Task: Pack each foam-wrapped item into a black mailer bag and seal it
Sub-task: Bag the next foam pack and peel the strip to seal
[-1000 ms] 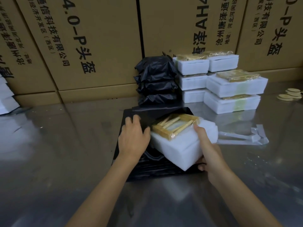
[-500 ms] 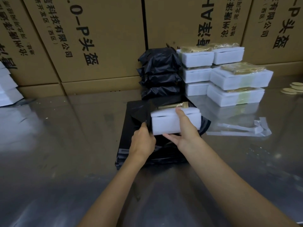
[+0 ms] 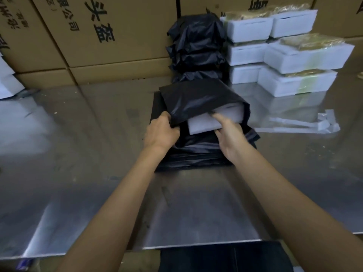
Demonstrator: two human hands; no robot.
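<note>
Behind everything, across the top of the frame, stand tall corrugated cardboard cartons (image 3: pixel 125 32) printed with large black characters. Below them your steel table (image 3: pixel 78 154) fills most of the view, smooth, shiny and faintly scuffed, its near edge running along the bottom of the frame.

At upper right sit the stacked white foam-wrapped items (image 3: pixel 294 61), blocky and matte, several topped with crinkly yellowish film. Just left of them, against the cartons, rises a pile of sealed black packages (image 3: pixel 196 48), glossy and wrinkled.

At the centre of the frame lies a flat stack of black mailer bags (image 3: pixel 196 156). On top of it, the black mailer bag (image 3: pixel 198 101) you are filling is puffed up, its mouth gaping towards you. The foam-wrapped item (image 3: pixel 208 122) is partly inside that mouth, its white near end showing.

Your left hand (image 3: pixel 161 132) grips the bag's left lip, fingers curled round the thin plastic. Your right hand (image 3: pixel 228 134) holds the foam block's near end, thumb on top and fingers curled beneath.

At right of centre a scrap of clear crumpled film (image 3: pixel 322 122) lies on the steel, well apart from the bag. At the left edge some white foam (image 3: pixel 7 83) shows partly.
</note>
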